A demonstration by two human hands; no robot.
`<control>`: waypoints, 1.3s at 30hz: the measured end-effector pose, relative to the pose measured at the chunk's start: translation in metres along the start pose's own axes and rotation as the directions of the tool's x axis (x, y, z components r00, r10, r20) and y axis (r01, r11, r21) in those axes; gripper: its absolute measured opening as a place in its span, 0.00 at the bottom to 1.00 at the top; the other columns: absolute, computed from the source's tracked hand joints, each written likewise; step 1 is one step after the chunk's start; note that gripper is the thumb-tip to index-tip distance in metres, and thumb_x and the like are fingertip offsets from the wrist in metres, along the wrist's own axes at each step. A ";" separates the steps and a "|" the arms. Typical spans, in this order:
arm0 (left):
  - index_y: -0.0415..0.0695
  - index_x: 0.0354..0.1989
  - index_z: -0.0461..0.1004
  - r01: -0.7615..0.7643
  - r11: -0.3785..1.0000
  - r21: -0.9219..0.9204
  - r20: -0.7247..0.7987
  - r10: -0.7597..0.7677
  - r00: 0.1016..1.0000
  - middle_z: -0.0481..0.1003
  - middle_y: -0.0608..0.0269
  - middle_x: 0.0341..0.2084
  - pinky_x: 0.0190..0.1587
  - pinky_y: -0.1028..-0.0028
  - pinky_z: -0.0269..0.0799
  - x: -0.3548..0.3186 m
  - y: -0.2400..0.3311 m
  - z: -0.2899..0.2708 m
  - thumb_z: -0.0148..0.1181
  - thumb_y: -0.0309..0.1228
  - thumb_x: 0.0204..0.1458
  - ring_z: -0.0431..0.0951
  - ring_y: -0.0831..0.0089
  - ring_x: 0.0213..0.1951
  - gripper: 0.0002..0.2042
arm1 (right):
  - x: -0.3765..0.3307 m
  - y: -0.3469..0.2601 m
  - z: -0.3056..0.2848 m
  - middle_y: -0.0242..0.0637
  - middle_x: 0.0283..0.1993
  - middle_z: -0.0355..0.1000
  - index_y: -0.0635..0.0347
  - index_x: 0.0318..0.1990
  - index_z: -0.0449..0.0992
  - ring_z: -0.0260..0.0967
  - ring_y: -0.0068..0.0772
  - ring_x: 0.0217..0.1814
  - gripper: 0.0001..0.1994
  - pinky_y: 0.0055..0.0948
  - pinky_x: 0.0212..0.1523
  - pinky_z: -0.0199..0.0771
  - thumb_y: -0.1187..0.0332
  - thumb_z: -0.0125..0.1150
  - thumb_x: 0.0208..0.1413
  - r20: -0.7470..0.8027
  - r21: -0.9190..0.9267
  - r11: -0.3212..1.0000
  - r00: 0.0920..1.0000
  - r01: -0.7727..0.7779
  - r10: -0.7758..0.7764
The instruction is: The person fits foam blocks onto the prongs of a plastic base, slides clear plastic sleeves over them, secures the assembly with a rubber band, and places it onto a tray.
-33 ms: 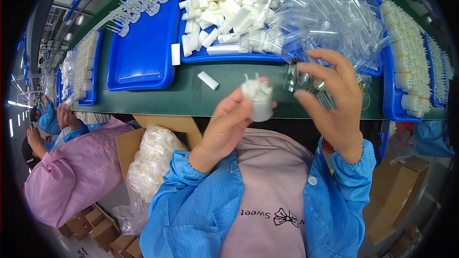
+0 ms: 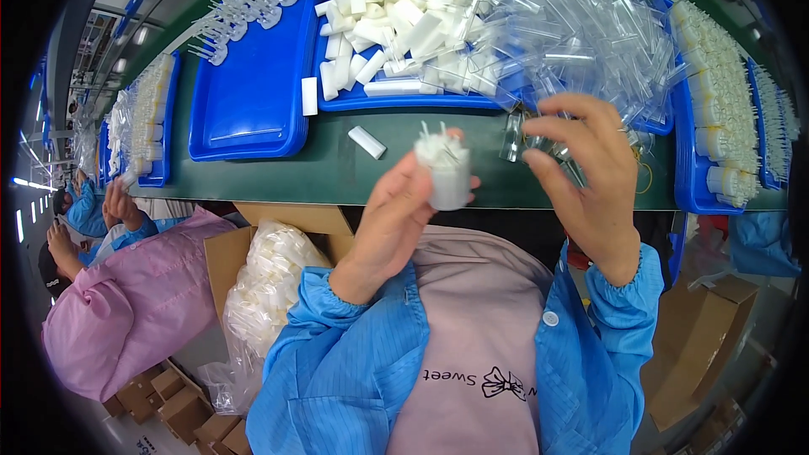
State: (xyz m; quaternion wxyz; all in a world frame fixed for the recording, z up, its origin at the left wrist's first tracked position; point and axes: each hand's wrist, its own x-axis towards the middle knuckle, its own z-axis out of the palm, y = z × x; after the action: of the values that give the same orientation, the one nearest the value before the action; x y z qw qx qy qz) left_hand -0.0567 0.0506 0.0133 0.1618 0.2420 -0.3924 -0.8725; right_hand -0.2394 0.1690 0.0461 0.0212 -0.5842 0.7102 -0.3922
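Note:
My left hand [image 2: 394,212] is closed around a short, white, cup-like cylinder [image 2: 451,183], held upright above the near edge of the table. Thin white prongs stick up from its top, slightly blurred. Off to the right, my right hand [image 2: 590,160] hovers with thumb and fingers curved apart and nothing visible between them. Behind its fingertips, small clear plastic pieces [image 2: 511,136] rest on the green table [image 2: 337,179]. A single white block [image 2: 367,142] lies on the table, left of the cylinder.
White foam-like blocks [image 2: 371,29] and clear plastic sleeves [image 2: 590,25] heap at the back. Left stands a blue tray [image 2: 244,109] with pronged white parts [image 2: 253,2]; right, a blue tray [image 2: 698,190] of white bundles. An open carton [image 2: 229,265] and a pink-sleeved person [image 2: 143,303] are at left.
My left hand has shifted slightly left with the white cylinder, whose prongs now stand straighter. My right hand stays nearly in place, its fingers a little lower.

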 end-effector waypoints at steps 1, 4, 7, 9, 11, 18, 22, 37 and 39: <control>0.39 0.60 0.56 -0.061 0.996 0.065 -0.041 0.063 0.997 0.69 0.55 0.45 0.44 0.69 0.72 0.000 0.002 0.000 0.45 0.49 0.58 0.74 0.66 0.42 0.29 | 0.000 0.000 0.007 0.37 0.41 0.68 0.58 0.33 0.75 0.64 0.39 0.46 0.09 0.35 0.43 0.63 0.75 0.61 0.39 -0.010 -0.074 0.997 1.000 -0.001 0.000; 0.41 0.61 0.55 -0.111 0.994 0.002 -0.050 0.111 0.993 0.70 0.56 0.42 0.34 0.72 0.72 0.000 0.004 -0.011 0.32 0.51 0.61 0.74 0.69 0.34 0.29 | -0.004 0.004 0.025 0.35 0.34 0.65 0.57 0.27 0.74 0.63 0.35 0.40 0.04 0.30 0.40 0.61 0.73 0.57 0.40 0.154 -0.397 0.896 0.976 0.202 -0.152; 0.42 0.63 0.52 -0.086 0.996 -0.027 -0.067 0.084 0.994 0.69 0.56 0.42 0.28 0.74 0.69 -0.001 0.006 -0.008 0.24 0.53 0.62 0.71 0.71 0.30 0.30 | -0.008 0.008 0.041 0.34 0.30 0.61 0.57 0.26 0.72 0.61 0.31 0.37 0.04 0.28 0.39 0.60 0.71 0.54 0.40 0.284 -0.548 0.769 0.938 0.330 -0.200; 0.42 0.63 0.52 -0.077 0.993 -0.091 -0.015 0.076 0.997 0.69 0.56 0.42 0.29 0.74 0.69 -0.003 0.007 -0.006 0.25 0.53 0.62 0.71 0.71 0.31 0.30 | -0.003 0.008 0.041 0.34 0.30 0.60 0.58 0.26 0.72 0.61 0.31 0.36 0.04 0.28 0.39 0.59 0.71 0.54 0.40 0.318 -0.546 0.754 0.923 0.364 -0.216; 0.42 0.62 0.53 -0.081 0.984 -0.158 -0.018 0.079 0.997 0.69 0.57 0.45 0.34 0.74 0.68 -0.003 0.006 0.001 0.31 0.53 0.61 0.70 0.72 0.33 0.30 | 0.002 0.007 0.041 0.33 0.30 0.60 0.58 0.26 0.72 0.61 0.30 0.36 0.04 0.27 0.38 0.59 0.72 0.54 0.40 0.354 -0.549 0.734 0.907 0.400 -0.229; 0.41 0.63 0.54 -0.199 0.948 0.249 -0.061 0.220 0.974 0.69 0.59 0.47 0.38 0.75 0.68 -0.005 -0.003 -0.007 0.56 0.43 0.53 0.71 0.73 0.38 0.32 | 0.005 0.007 0.038 0.39 0.38 0.68 0.60 0.36 0.70 0.67 0.37 0.37 0.11 0.33 0.37 0.65 0.73 0.59 0.41 0.154 -0.186 0.949 0.962 0.254 -0.227; 0.40 0.61 0.58 -0.229 0.936 0.268 -0.049 0.250 0.967 0.70 0.59 0.47 0.38 0.76 0.68 -0.004 -0.005 -0.009 0.62 0.36 0.50 0.72 0.73 0.42 0.31 | 0.002 0.009 0.036 0.42 0.36 0.71 0.62 0.41 0.70 0.69 0.41 0.32 0.17 0.34 0.32 0.69 0.77 0.62 0.40 -0.029 -0.060 0.987 0.988 0.147 -0.149; 0.38 0.54 0.67 -0.514 0.734 0.444 0.144 0.507 0.850 0.67 0.54 0.50 0.53 0.72 0.63 -0.009 -0.004 -0.009 0.63 0.27 0.48 0.68 0.68 0.51 0.23 | -0.006 -0.027 0.008 0.45 0.43 0.72 0.70 0.47 0.67 0.72 0.30 0.44 0.15 0.26 0.47 0.70 0.81 0.57 0.51 -0.108 0.815 0.570 0.941 -0.101 0.320; 0.38 0.53 0.68 -0.550 0.697 0.460 0.174 0.537 0.825 0.68 0.53 0.50 0.53 0.72 0.63 -0.009 -0.003 -0.008 0.63 0.28 0.48 0.69 0.67 0.51 0.23 | -0.006 -0.026 0.003 0.45 0.43 0.72 0.70 0.47 0.68 0.72 0.30 0.43 0.14 0.26 0.48 0.70 0.81 0.57 0.51 -0.117 0.807 0.582 0.939 -0.099 0.322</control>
State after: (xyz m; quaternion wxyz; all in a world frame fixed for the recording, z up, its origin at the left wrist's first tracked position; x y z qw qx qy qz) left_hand -0.0446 0.0514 0.0092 0.3401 0.1367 -0.6563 -0.6594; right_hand -0.2143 0.1723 0.0566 0.2334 -0.3704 0.5248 -0.7300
